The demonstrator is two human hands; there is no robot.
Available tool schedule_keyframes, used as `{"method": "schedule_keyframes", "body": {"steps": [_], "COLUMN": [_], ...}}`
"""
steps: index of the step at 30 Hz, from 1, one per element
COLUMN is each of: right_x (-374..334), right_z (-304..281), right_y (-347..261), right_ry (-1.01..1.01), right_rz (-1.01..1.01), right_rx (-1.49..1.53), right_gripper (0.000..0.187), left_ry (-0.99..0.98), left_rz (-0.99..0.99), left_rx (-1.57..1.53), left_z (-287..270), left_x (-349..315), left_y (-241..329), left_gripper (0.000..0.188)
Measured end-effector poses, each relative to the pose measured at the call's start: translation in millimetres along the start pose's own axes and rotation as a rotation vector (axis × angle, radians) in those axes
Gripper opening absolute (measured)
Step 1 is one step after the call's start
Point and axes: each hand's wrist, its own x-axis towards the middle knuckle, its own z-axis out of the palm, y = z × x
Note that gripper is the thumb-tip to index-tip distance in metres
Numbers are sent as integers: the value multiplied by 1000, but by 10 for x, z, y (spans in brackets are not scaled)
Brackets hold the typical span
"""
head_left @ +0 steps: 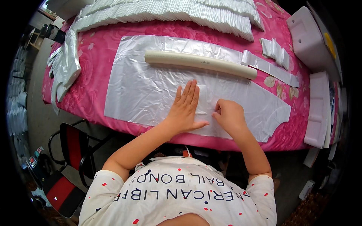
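A large, translucent whitish plastic sheet point(132, 86) lies flat and slightly wrinkled across the table. My left hand point(184, 109) presses on it with the palm down, fingers straight and thumb stretched to the right. Beside those fingers, a small pale rectangular piece point(202, 98) lies on the sheet, partly covered by the hand. To the right of it, my right hand point(230, 116) rests low over the sheet, fingers curled in against the thumb. Whatever may be between those fingertips is hidden. A cream plastic pipe point(200, 62) lies across the sheet beyond both hands.
Long stacks of folded white pieces point(162, 15) line the far side of the pink flowered tablecloth point(94, 56). Plastic bags point(68, 64) hang at the left edge. A white strip point(271, 69) and small packets point(275, 52) lie right, near white foam boxes point(313, 41). A red-black chair point(71, 147) stands lower left.
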Motion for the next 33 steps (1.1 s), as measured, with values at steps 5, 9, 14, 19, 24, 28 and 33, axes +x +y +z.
{"method": "schedule_keyframes", "body": {"steps": [5,9,14,19,24,28,33], "right_x": [201,496,175,-245,-40,74,325], "right_z": [163,542,962,1196,897,566,-249], "right_y": [-214,-355,-883,-1245,-937,-547,208], "right_ry": [322,320,212,-13,33,9,362], "right_rz": [-445,-587,-634,-797,-884,-952,-647], "right_rx": [64,61,228,431,267,289,414], "right_gripper": [35,55,61,65,42,21,11], "left_ry": [96,-95,-102,115,-82,-233,-4], "left_rz": [-202,-727,-1193,-1191,-808,-665,-347], "left_rx": [-624,-1252,-1315,-1223,-726,-616,-528], "left_z": [-382,-542,-601,-648,-823,-931,-965], "left_x": [-481,-1116,-1608,-1600,-1299,-985,-696], "left_y": [2,15,-14,-64,-47,57,56], "left_gripper": [57,20,25,12,7,17,28]}}
